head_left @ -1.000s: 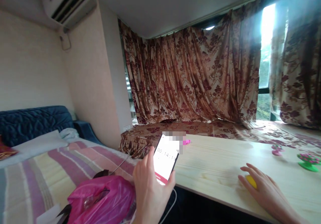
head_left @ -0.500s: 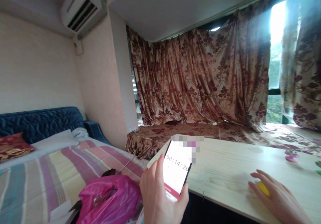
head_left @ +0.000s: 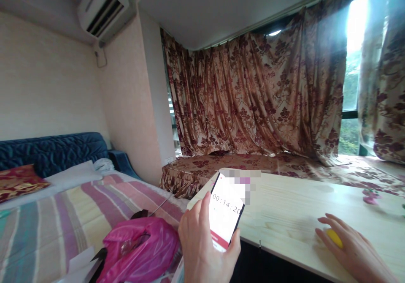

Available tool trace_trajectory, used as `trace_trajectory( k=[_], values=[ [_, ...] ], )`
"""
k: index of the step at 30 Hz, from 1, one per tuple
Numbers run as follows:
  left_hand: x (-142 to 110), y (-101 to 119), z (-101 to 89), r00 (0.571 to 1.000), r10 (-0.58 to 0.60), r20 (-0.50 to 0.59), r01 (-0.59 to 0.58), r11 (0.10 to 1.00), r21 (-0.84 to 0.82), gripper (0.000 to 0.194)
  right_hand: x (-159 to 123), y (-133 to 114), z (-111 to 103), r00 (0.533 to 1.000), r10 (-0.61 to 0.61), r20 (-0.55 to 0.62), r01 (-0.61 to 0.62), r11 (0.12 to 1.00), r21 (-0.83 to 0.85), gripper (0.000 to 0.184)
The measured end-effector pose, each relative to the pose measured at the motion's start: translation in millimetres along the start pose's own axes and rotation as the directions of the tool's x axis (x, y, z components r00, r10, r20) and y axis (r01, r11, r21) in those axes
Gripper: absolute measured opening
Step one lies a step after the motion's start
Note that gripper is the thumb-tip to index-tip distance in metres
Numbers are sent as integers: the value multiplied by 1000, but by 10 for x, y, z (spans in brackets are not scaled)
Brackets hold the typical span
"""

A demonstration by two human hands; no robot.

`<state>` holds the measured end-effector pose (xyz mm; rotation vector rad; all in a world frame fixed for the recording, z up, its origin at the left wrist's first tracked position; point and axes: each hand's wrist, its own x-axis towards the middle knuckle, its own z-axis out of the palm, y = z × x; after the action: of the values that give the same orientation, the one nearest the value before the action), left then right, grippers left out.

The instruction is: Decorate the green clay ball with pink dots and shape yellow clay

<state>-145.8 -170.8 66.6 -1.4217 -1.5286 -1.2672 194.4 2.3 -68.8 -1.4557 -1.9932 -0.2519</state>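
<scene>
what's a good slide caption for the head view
Left hand holding a phone, right hand over a yellow object

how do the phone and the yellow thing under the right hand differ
The phone is flat with straight edges, while the yellow thing looks rounded. The phone, gripped by the left hand, is tilted up with its bright screen showing; the yellow thing sits at the table, partly covered by the right hand. Both are at a hand.
</scene>
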Motion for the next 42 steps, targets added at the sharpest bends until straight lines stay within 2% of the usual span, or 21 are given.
trace_trajectory(
  k=[14, 18, 21, 24, 27, 29, 32, 37, 42],
  values=[
    [6, 9, 8, 1000, -5, 6, 5, 1000, -3, 83, 2, 36, 25, 1000, -23, 5, 23, 1000, 2, 45],
    [56, -53, 82, 995, -62, 81, 61, 998, 13, 76, 4, 25, 6, 1000, -17, 5, 17, 1000, 2, 46],
    [131, -223, 242, 975, -118, 187, 100, 990, 100, 72, 10, 22, -2, 1000, -17, 6, 17, 1000, 5, 47],
    [210, -456, 492, 927, -187, 325, 114, 967, 229, 75, 14, 21, -10, 1000, -15, 3, 15, 1000, 4, 46],
    [261, -662, 768, 855, -285, 434, 139, 931, 338, 80, 15, 6, -32, 1000, -21, -5, 21, 1000, 4, 46],
    [277, -768, 938, 811, -326, 485, 136, 913, 384, 82, 16, -13, -53, 1000, -21, -2, 21, 1000, 8, 46],
    [287, -899, 1162, 769, -351, 535, 122, 902, 415, 82, 16, -42, -82, 1000, -19, 10, 19, 1000, 15, 45],
    [327, -1043, 1478, 678, -380, 629, 111, 899, 423, 84, 18, -97, -118, 1000, -6, 28, 6, 1000, -3, 44],
    [385, -1044, 1714, 602, -421, 678, 122, 888, 443, 80, 40, -180, -182, 1000, 1, 32, -1, 1000, 0, 42]
  ],
)
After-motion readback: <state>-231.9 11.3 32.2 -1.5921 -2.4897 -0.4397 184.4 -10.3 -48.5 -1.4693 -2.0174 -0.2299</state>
